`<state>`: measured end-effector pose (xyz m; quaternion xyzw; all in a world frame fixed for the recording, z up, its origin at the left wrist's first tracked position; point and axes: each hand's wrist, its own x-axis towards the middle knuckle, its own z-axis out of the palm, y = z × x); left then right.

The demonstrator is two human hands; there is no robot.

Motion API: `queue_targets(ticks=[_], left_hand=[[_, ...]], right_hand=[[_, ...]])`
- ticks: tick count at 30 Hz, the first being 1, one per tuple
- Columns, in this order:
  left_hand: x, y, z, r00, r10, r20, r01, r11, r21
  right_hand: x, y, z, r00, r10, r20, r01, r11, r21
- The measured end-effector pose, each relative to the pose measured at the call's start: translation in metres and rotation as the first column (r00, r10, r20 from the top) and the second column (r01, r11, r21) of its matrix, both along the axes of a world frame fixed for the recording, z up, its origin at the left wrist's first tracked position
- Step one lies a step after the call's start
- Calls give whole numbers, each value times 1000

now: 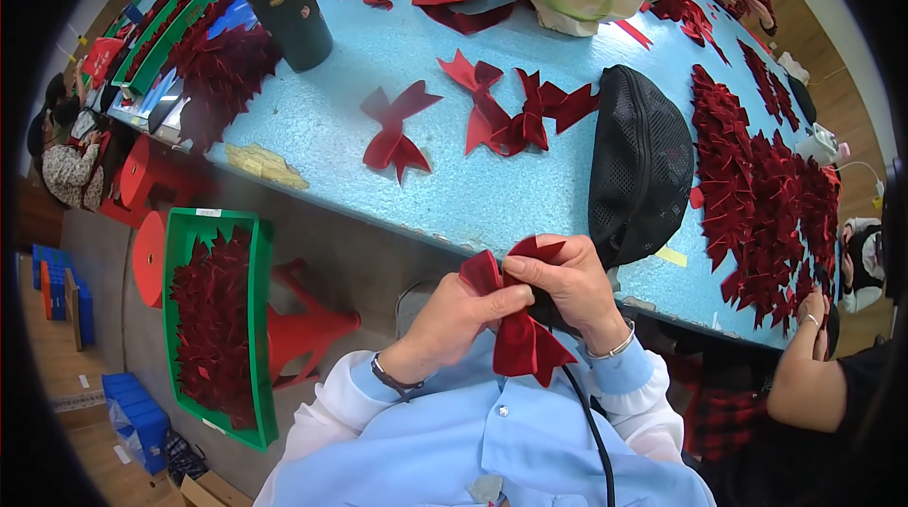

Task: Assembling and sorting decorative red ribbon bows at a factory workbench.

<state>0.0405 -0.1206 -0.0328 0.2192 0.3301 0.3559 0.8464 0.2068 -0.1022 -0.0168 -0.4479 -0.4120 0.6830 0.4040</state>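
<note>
Both my hands grip one dark red velvet bow (518, 337) just below the near edge of the light blue table (511, 195). My left hand (454, 313) pinches its middle from the left. Its top loop sits under the fingers of my right hand (567, 280). The bow's tails hang down over my light blue shirt. Three finished red bows (397, 129) lie on the table ahead of me.
A black mesh bag (641, 162) lies right of centre. A heap of red bows (766, 195) covers the table's right side. A dark flask (281, 1) stands at the back left. A green tray of bows (216, 323) rests on red stools to my left. Another person's arm (804, 365) is at the right.
</note>
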Motion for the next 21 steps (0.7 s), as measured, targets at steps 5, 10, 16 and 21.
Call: queue_targets(ticks=[5, 10, 16, 21], left_hand=[[0, 2, -8, 999, -48, 21, 47, 998, 43], [2, 8, -4, 998, -54, -38, 58, 994, 95], [-20, 18, -4, 987, 137, -87, -128, 987, 100], [-25, 20, -6, 961, 275, -41, -270, 959, 89]], right_hand=[[-2, 5, -12, 989, -128, 74, 117, 984, 133], [3, 14, -17, 982, -126, 141, 113, 989, 97], [-10, -1, -7, 936, -345, -69, 351, 910, 221], [-14, -27, 7, 987, -159, 36, 148, 966, 212]])
